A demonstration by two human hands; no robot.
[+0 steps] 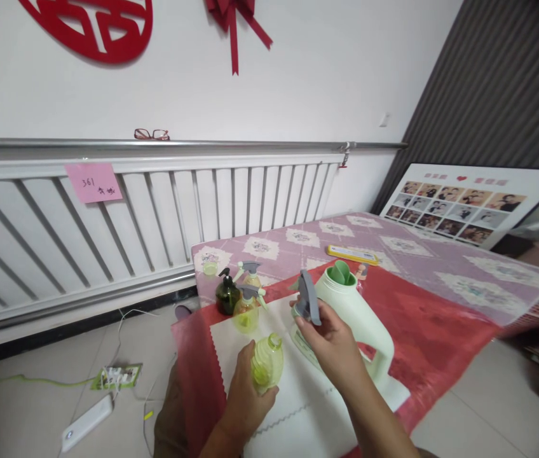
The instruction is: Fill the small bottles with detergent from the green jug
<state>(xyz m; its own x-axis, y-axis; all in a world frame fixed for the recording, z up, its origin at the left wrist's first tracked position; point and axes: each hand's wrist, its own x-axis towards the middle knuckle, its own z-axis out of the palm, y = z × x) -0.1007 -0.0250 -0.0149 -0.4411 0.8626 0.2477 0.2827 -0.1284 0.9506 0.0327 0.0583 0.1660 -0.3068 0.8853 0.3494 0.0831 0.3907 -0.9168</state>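
Observation:
My left hand [245, 395] is wrapped round a translucent yellow-green bottle [268, 362], tilted, its neck uncovered. In my right hand [329, 340] is a grey spray head [308, 298], held up to the right of the bottle and apart from it. Just behind that hand stands a large pale green detergent jug [369, 324] with a handle and a green spout in its open mouth. Farther back are a yellow-green spray bottle [246, 313], another spray bottle [253, 277] partly hidden behind it, and a dark green pump bottle [227, 294].
A white sheet [302, 416] lies over a red cloth [422, 324] on a table with a purple patterned cover [293, 248]. A yellow-edged flat case [353, 255] and a small round lid [210, 269] rest there. A power strip [117, 376] with cables is on the floor.

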